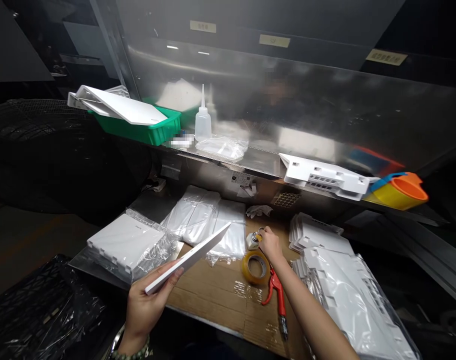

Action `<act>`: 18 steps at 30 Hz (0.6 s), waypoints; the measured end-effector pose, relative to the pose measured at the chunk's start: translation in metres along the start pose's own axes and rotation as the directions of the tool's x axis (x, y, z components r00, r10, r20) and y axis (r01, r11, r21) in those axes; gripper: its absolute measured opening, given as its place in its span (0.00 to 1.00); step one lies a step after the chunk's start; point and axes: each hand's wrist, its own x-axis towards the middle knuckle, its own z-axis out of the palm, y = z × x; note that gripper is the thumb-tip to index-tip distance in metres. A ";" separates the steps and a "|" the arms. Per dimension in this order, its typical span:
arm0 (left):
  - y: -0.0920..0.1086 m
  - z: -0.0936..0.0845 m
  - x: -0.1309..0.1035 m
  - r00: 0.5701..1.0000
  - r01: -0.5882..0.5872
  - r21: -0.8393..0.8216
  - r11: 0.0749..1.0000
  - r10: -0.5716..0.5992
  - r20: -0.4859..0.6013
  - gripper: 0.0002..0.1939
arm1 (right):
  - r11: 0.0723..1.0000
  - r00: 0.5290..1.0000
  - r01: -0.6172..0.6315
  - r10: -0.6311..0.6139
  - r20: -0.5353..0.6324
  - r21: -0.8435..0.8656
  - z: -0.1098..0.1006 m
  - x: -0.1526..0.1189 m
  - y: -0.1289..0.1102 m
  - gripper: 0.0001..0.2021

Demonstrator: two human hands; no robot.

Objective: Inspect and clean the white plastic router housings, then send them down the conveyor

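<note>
My left hand point(147, 300) grips a white plastic panel point(192, 255) by its near end, tilted up and seen almost edge-on. My right hand point(270, 244) is closed, its fingertips at a small jar point(252, 241) with a metallic top. A small yellow bit shows at those fingertips, too little to name. Just in front of the jar lies a roll of tape point(255, 267). A red air blow gun point(276, 292) rests beside my right forearm, on the cardboard point(220, 300) covering the bench.
Bagged white panels point(126, 240) lie at left, with more stacked panels point(348, 295) at right. Clear plastic bags point(194, 212) lie behind. The raised shelf holds a green bin point(153, 132), a squeeze bottle point(203, 125), a white panel point(325, 177) and a yellow-orange tape dispenser point(400, 192).
</note>
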 end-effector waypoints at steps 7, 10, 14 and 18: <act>0.002 0.004 0.000 0.990 -0.141 -0.011 0.990 0.141 -0.011 0.10 | 0.999 0.998 0.013 -0.010 0.068 -0.041 -0.002 0.004 -0.004 0.15; 0.002 0.007 0.001 0.971 -0.237 -0.012 0.971 0.237 -0.012 0.11 | 1.000 0.996 -0.003 0.005 0.089 -0.022 -0.004 0.006 -0.006 0.16; -0.003 0.006 0.006 0.906 -0.420 0.033 0.907 0.417 0.078 0.16 | 0.998 0.996 -0.029 0.024 0.089 0.049 -0.005 0.006 -0.007 0.17; -0.008 0.004 0.005 0.880 -0.469 0.037 0.882 0.464 0.105 0.19 | 0.986 0.998 -0.047 0.039 0.055 0.158 -0.008 0.006 -0.005 0.17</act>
